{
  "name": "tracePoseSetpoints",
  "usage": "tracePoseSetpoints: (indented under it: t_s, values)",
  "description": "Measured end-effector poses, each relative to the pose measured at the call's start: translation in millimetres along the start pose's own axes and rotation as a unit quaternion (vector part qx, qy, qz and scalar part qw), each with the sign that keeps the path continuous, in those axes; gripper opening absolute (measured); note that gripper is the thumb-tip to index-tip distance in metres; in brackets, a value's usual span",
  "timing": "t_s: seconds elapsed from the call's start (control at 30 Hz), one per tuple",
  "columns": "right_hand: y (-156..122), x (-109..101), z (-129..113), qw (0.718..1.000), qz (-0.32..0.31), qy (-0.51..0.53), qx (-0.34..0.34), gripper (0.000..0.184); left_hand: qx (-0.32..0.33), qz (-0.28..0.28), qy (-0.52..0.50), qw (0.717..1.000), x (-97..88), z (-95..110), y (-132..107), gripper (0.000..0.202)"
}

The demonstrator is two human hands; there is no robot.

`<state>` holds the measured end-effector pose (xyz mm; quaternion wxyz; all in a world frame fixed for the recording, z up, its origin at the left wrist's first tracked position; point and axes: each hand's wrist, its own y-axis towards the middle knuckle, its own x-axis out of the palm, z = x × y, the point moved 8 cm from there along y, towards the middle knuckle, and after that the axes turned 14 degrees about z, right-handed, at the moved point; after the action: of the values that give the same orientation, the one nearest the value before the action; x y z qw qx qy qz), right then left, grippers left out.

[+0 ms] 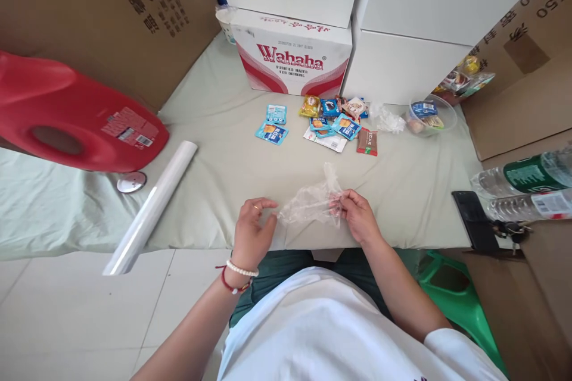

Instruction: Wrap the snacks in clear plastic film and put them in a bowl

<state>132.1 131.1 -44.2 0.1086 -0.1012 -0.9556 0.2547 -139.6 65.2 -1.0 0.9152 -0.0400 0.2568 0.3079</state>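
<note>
A crumpled clear plastic bag (308, 205) spreads between my two hands near the front edge of the cloth-covered table. My right hand (358, 214) pinches the bag's right side between thumb and fingers. At the other end, my left hand (254, 229) has its thumb and index finger apart, close to the bag's left edge; whether it touches the film is hard to see. Behind the bag lie several small snack packets, among them a blue packet (347, 126), a yellow packet (309, 106) and a brown packet (367, 141).
A clear round tub (452, 119) with snacks stands at back right, beside crumpled plastic (386, 119). A Wahaha carton (295, 62) is behind. To the left are a film roll (152, 208) and red jug (80, 113); to the right, a phone (474, 220) and bottles (536, 175).
</note>
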Motion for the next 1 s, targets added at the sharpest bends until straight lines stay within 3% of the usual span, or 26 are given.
tracePoseSetpoints:
  t_s: [0.1,0.13,0.2,0.3,0.37,0.43,0.53,0.63,0.8,1.0]
  values:
    - [-4.8,15.2,-8.5,0.998,-0.05,-0.012,-0.028,0.017,-0.034,-0.052,-0.041,0.997,13.1,20.1,16.3,0.042]
    - [-7.9,19.9,-10.9,0.997,-0.073,-0.008,-0.027,0.016,-0.034,-0.089,-0.047,0.994,22.8,28.8,22.2,0.048]
    - [-14.0,25.7,-14.0,0.993,-0.114,0.003,-0.01,0.014,-0.025,-0.216,-0.061,0.974,50.8,46.4,25.7,0.055]
    - [-16.1,22.4,-16.0,0.991,-0.131,0.015,0.017,0.015,-0.049,-0.447,-0.111,0.886,91.3,63.7,1.6,0.058]
    - [-11.3,12.6,-16.4,0.994,-0.108,0.007,0.017,0.017,-0.097,-0.515,-0.177,0.833,106.3,68.5,-15.5,0.055]
    - [-4.1,0.0,-16.5,0.997,-0.071,-0.01,0.003,0.02,-0.175,-0.486,-0.26,0.815,116.0,64.0,-19.2,0.049]
    - [6.1,-17.9,-17.4,0.999,-0.01,-0.02,-0.035,0.027,-0.277,-0.335,-0.353,0.828,121.1,40.4,-5.4,0.043]
    - [12.2,-27.9,-18.3,0.997,0.026,-0.032,-0.072,0.032,-0.313,-0.221,-0.373,0.845,116.5,17.6,10.4,0.047]
    - [19.6,-31.0,-18.1,0.992,0.028,-0.07,-0.097,0.03,-0.318,-0.193,-0.37,0.851,101.1,6.3,26.3,0.047]
    - [25.9,-38.2,-23.9,0.983,0.009,-0.144,-0.113,0.019,-0.325,-0.166,-0.349,0.863,68.9,-1.0,51.1,0.045]
